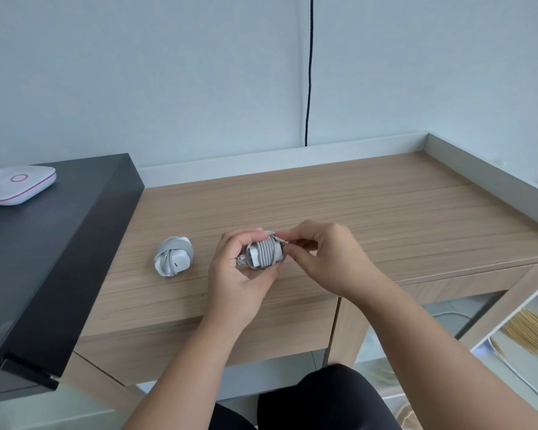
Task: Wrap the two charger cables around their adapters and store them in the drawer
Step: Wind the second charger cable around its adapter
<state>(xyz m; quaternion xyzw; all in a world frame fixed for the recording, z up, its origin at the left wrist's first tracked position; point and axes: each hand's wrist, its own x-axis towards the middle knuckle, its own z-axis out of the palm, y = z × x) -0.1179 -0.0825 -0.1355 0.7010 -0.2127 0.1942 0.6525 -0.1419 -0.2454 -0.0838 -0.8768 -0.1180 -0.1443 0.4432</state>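
Wooden surface (354, 206): second adapter (263, 251), light and hard, is gripped by left hand (239, 274); springy cable end (281, 241) is pinched by right hand (326, 259).

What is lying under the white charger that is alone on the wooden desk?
Only the light wooden desk top shows around the cable-wrapped white charger. The spot beneath it is covered.

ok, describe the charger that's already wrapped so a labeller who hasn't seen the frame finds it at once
On the light wooden desk, look just right of the black cabinet. The finished charger lies there alone, a white adapter bundled in grey cable. Unlike the other charger, gripped by the left hand while the right hand pinches its cable end, no hand touches it.
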